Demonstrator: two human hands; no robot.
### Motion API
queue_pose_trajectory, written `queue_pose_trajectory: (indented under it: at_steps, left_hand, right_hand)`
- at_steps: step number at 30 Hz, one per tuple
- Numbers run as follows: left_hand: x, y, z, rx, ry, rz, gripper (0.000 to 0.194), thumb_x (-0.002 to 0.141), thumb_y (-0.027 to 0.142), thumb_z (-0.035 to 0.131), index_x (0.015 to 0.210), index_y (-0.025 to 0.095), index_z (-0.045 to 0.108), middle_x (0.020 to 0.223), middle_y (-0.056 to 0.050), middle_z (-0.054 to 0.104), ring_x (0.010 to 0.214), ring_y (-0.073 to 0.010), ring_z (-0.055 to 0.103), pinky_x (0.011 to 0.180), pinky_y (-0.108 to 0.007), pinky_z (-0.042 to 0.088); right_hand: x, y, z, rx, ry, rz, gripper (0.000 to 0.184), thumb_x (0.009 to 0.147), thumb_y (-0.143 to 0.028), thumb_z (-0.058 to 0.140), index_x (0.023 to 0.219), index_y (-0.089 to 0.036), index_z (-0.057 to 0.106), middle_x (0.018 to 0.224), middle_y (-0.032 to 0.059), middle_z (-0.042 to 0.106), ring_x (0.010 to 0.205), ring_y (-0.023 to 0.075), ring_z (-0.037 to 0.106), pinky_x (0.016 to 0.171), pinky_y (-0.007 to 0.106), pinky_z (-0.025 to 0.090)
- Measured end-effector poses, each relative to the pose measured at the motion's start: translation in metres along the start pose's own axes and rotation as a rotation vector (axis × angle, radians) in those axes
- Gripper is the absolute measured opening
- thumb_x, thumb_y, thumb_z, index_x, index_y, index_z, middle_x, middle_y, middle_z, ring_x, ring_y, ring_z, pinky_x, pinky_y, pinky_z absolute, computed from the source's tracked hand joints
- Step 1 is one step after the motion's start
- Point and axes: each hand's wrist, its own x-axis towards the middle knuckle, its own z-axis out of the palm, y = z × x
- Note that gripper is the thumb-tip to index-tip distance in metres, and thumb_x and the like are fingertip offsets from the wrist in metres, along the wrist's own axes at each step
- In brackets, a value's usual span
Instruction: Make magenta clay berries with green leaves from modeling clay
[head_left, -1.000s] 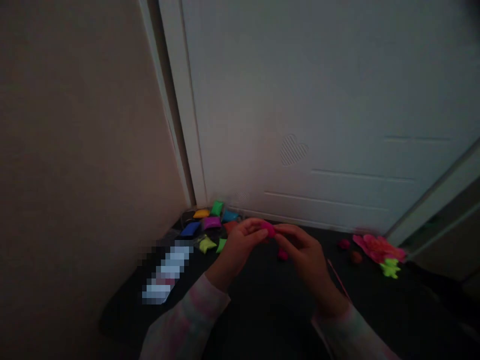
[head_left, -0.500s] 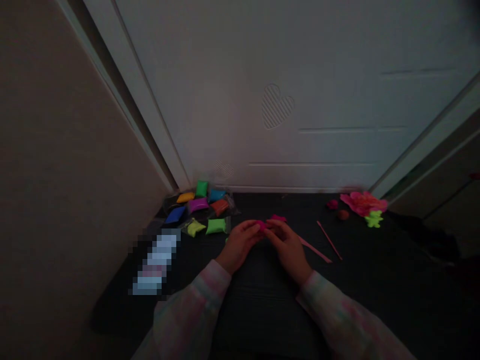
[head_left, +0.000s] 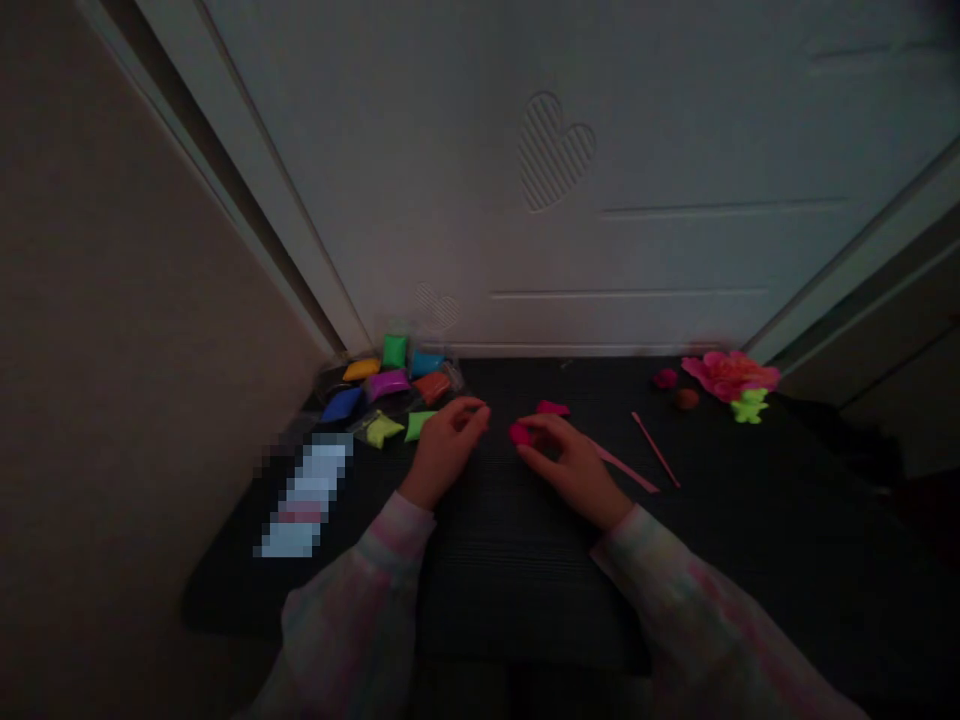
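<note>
Your right hand [head_left: 574, 462] pinches a small, round, bright-pink clay-like lump [head_left: 519, 434] at its fingertips, perhaps to save its shape. Left of those fingertips, your left hand [head_left: 444, 450] curls loosely, thumb and fingers slightly apart.

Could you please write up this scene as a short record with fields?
Left hand: fingers curled, no object visible in them; beside the light green packet
Right hand: holds a pink lump at the fingertips
Beyond right hand: pink piece on the dark tabletop
Right of right hand: pink strip, thin pink stick
Far right: pink flower, yellow-green figure, brown ball, dark pink blob
Far left: other colored packets, pixelated item
Background: white panel with raised hearts
</note>
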Motion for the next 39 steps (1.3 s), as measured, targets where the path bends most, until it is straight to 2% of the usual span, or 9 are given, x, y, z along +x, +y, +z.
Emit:
queue_pose_trajectory:
  at_steps: [3,7,12,15,19,24,26,31,39]
  left_hand:
    - [0.001,0.001,-0.024,0.241,0.028,0.044,0.019,0.067,0.032,0.057,0.077,0.016,0.062,0.072,-0.002,0.06,0.067,-0.0155,0.052,0.064,-0.027,0.037]
    - [0.003,-0.009,-0.042,0.462,-0.126,0.047,0.022,0.054,0.026,0.067,0.074,0.016,0.067,0.068,-0.003,0.062,0.065,-0.0196,0.054,0.064,-0.03,0.038]
    - [0.001,-0.019,-0.044,0.582,-0.251,0.088,0.024,0.053,0.013,0.063,0.075,0.019,0.069,0.075,-0.005,0.065,0.072,-0.0204,0.056,0.07,-0.03,0.039]
    - [-0.002,-0.014,-0.037,0.584,-0.28,0.114,0.018,0.063,0.023,0.06,0.078,0.018,0.068,0.078,-0.005,0.064,0.075,-0.0198,0.056,0.071,-0.029,0.039]
    - [-0.004,-0.007,-0.021,0.372,-0.325,0.102,0.027,0.072,0.037,0.054,0.087,0.016,0.063,0.079,-0.003,0.062,0.068,-0.0153,0.055,0.063,-0.026,0.04]
    - [-0.001,-0.013,-0.004,0.147,-0.395,0.059,0.024,0.075,0.036,0.052,0.075,0.014,0.059,0.057,0.003,0.052,0.053,-0.0092,0.048,0.054,-0.021,0.036]
    - [0.0,-0.014,-0.002,0.07,-0.422,0.045,0.023,0.075,0.036,0.052,0.07,0.014,0.057,0.054,0.004,0.05,0.052,-0.0079,0.047,0.053,-0.02,0.035]
    - [-0.003,-0.012,0.001,-0.121,-0.478,-0.011,0.021,0.073,0.034,0.056,0.072,0.013,0.059,0.054,0.004,0.051,0.048,-0.0063,0.045,0.05,-0.02,0.037]
    - [-0.006,-0.01,0.007,-0.312,-0.491,-0.088,0.022,0.073,0.034,0.057,0.069,0.013,0.062,0.06,0.001,0.057,0.049,-0.0065,0.049,0.048,-0.02,0.041]
  right_hand:
    - [-0.003,-0.001,0.003,-0.074,-0.076,0.003,0.025,0.074,-0.023,0.056,0.098,-0.018,0.052,0.09,0.0037,0.058,0.074,0.0131,0.055,0.066,0.027,0.045]
    - [-0.006,-0.004,0.008,-0.19,-0.142,0.013,0.02,0.073,-0.022,0.056,0.093,-0.018,0.054,0.084,0.0025,0.058,0.071,0.0131,0.055,0.065,0.027,0.043]
    - [-0.009,-0.005,0.008,-0.312,-0.186,0.023,0.025,0.075,-0.024,0.053,0.1,-0.018,0.053,0.092,0.0053,0.059,0.076,0.0155,0.055,0.069,0.029,0.043]
    - [-0.009,-0.006,0.006,-0.36,-0.204,0.029,0.026,0.077,-0.026,0.051,0.101,-0.017,0.054,0.095,0.0074,0.059,0.08,0.0176,0.056,0.072,0.031,0.042]
    - [-0.01,-0.006,0.005,-0.385,-0.213,0.036,0.027,0.077,-0.028,0.05,0.101,-0.016,0.055,0.093,0.008,0.06,0.079,0.018,0.057,0.07,0.031,0.044]
    - [-0.007,-0.01,-0.003,-0.374,-0.151,0.02,0.028,0.079,-0.03,0.05,0.102,-0.015,0.056,0.098,0.0093,0.059,0.082,0.0182,0.057,0.073,0.032,0.045]
    - [-0.006,-0.013,-0.007,-0.343,-0.106,-0.02,0.027,0.081,-0.026,0.049,0.105,-0.016,0.055,0.099,0.008,0.059,0.084,0.0164,0.057,0.076,0.031,0.045]
    - [-0.007,-0.017,-0.006,-0.175,-0.079,-0.244,0.025,0.08,-0.02,0.053,0.104,-0.019,0.056,0.099,0.0055,0.061,0.092,0.015,0.056,0.083,0.03,0.044]
    - [-0.008,-0.015,-0.001,-0.163,-0.015,-0.2,0.015,0.076,-0.015,0.053,0.089,-0.02,0.058,0.084,0.0029,0.061,0.076,0.0142,0.057,0.071,0.028,0.046]
